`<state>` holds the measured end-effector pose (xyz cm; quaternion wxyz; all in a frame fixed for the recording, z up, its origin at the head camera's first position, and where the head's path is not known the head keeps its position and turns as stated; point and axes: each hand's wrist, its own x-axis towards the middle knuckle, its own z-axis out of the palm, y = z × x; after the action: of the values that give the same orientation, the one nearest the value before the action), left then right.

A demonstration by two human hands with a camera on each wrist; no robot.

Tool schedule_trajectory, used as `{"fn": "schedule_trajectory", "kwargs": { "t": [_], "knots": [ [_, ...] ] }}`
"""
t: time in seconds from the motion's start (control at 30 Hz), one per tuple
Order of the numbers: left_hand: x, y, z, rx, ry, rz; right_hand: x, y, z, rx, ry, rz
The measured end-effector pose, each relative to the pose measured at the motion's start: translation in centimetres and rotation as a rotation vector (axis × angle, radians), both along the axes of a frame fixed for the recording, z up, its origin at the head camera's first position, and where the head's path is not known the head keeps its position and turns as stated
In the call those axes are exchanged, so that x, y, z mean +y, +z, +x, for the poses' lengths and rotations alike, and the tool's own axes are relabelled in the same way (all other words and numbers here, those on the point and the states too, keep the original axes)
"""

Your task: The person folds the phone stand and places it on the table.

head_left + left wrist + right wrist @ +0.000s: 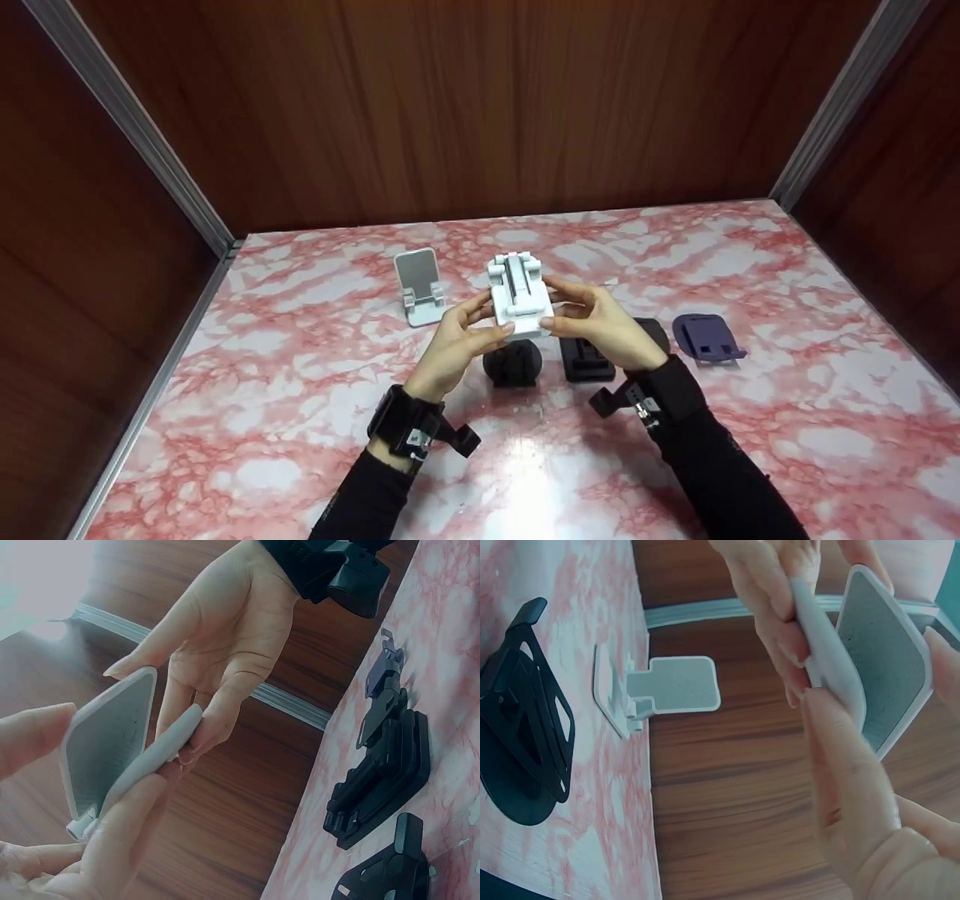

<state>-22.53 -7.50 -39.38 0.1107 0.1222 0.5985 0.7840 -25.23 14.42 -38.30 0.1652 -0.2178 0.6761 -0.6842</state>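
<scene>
A white folding phone stand (523,306) is held up over the table between both hands. My left hand (454,345) grips its left side and my right hand (606,330) its right side, thumbs on the near edge. In the left wrist view, the stand's two plates (112,741) sit at an angle with a gap between them, joined at a hinge. Fingers of both hands pinch the plates (885,652) in the right wrist view too.
Behind my left hand stands a white phone stand with a grey pad (417,277). Below the held stand is a round-based black stand (513,365). Further right are a black rectangular stand (586,364), partly hidden by my right arm, and a purple stand (705,337). Wooden panels (480,112) enclose the marbled table (300,360).
</scene>
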Motion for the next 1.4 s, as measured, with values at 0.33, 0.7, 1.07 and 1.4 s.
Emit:
{"fn": "schedule_trajectory", "kwargs": {
  "t": [0.33,0.7,1.07,1.4],
  "knots": [
    [-0.2,-0.4,-0.3,0.043,0.014,-0.006,-0.5,-0.4,0.0,0.070,-0.049,0.019],
    [-1.0,-0.9,-0.4,0.024,0.033,0.008,-1.0,0.1,0.1,0.331,-0.114,0.285],
    [-4.9,-2.9,0.5,-0.065,0.099,-0.126,-0.5,-1.0,1.3,0.772,-0.276,0.691],
    [-7.6,-6.3,1.2,-0.106,0.106,-0.355,0.4,-3.1,1.2,0.892,-0.348,0.775]
  ]
}}
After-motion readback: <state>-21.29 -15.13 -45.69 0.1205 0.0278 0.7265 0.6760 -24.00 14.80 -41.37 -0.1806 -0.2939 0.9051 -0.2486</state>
